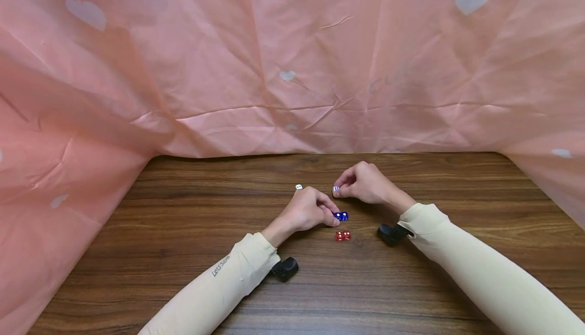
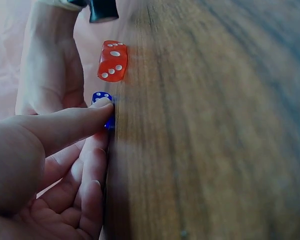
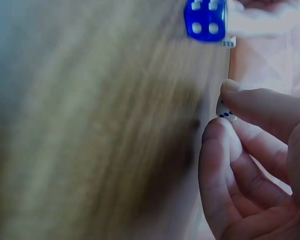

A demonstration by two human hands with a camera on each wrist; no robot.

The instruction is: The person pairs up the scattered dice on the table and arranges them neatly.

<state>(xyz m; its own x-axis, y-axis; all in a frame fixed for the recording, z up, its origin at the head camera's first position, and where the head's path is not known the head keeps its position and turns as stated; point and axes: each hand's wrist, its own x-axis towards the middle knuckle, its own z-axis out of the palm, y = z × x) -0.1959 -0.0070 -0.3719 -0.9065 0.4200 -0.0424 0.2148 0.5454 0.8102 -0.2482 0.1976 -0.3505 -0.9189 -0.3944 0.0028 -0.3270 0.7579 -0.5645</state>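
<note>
Thumb and fingers of my left hand (image 1: 307, 210) pinch a blue die (image 1: 337, 216), partly hidden by the fingertips. A second blue die (image 1: 345, 216) sits right beside it on the table. Farther back, my right hand (image 1: 369, 183) pinches a white die (image 1: 336, 189) with blue pips between thumb and fingertips. In the right wrist view, that white die (image 3: 224, 111) shows only partly past the thumb. Just nearer than the blue dice, two red dice (image 1: 343, 235) stand side by side. Another white die (image 1: 298, 187) lies behind my left hand.
The dark wood-grain table (image 1: 192, 213) runs back to a pink curtain (image 1: 228, 61) with pale hearts, which hangs behind and at both sides. Black wrist devices are worn under the left cuff (image 1: 285, 269) and right cuff (image 1: 392, 234).
</note>
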